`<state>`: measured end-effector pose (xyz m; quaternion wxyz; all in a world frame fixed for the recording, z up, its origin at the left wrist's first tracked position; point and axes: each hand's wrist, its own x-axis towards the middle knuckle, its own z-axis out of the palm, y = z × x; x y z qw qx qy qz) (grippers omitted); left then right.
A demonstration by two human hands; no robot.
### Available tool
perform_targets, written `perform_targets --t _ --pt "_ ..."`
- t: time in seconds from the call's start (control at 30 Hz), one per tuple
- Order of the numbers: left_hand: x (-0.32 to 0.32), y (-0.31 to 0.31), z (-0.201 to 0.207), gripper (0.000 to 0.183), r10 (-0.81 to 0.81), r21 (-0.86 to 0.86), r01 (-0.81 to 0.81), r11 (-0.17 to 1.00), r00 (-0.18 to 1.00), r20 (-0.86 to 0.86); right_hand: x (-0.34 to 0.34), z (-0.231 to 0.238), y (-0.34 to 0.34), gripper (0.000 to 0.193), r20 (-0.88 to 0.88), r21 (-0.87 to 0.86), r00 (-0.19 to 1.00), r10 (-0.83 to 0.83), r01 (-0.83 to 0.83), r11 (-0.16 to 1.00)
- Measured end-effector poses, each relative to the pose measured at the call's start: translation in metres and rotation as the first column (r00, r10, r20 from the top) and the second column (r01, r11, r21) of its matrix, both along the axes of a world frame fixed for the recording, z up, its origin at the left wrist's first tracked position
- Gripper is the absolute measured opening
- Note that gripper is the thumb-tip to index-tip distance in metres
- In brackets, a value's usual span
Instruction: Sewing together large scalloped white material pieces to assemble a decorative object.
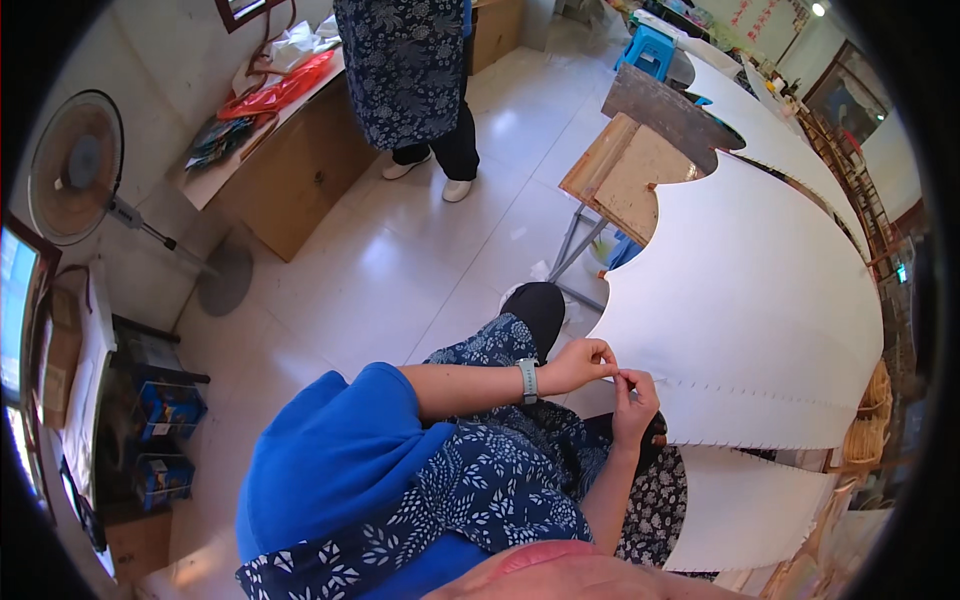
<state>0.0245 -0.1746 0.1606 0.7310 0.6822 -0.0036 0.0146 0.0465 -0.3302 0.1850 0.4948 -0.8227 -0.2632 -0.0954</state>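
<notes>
The fingers (612, 372) of both hands meet at the near edge of a large white paper sheet (745, 310); the left hand (580, 365) and right hand (635, 400) are pinched on that edge, where a dotted seam line (760, 392) begins. The sheet spreads from the fingers toward two o'clock, over a wooden tabletop (625, 170) at twelve. As I judge it, a sharp tug could tear or crease the thin edge, or the grip could slip off, since only the fingertips hold it.
</notes>
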Motion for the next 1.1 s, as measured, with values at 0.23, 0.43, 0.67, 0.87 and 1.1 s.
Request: perform_targets --t 0.23,0.43,0.67,0.87,1.1 --pt "-0.003 0.007 0.003 0.012 -0.032 -0.051 0.033 0.998 0.999 0.010 -0.001 0.002 0.002 0.003 -0.065 0.025 0.997 0.031 -0.030 0.999" --pt "-0.008 0.009 0.017 0.013 -0.081 -0.089 0.080 0.993 0.997 -0.007 -0.002 0.008 0.004 0.004 -0.056 0.064 0.997 0.056 -0.052 0.997" --pt "-0.008 0.008 0.022 0.014 -0.160 -0.204 0.155 0.966 0.987 -0.007 -0.007 0.020 0.000 0.004 -0.101 0.093 0.994 0.038 -0.028 0.995" --pt "0.001 0.007 0.018 0.011 -0.240 -0.232 0.202 0.952 0.960 -0.145 -0.002 0.019 -0.005 0.004 -0.127 0.090 0.992 -0.007 0.019 0.996" --pt "0.013 0.019 0.033 0.017 -0.141 -0.213 0.086 0.973 0.956 -0.258 0.012 0.011 -0.011 0.010 -0.373 0.392 0.920 -0.120 0.274 0.879"
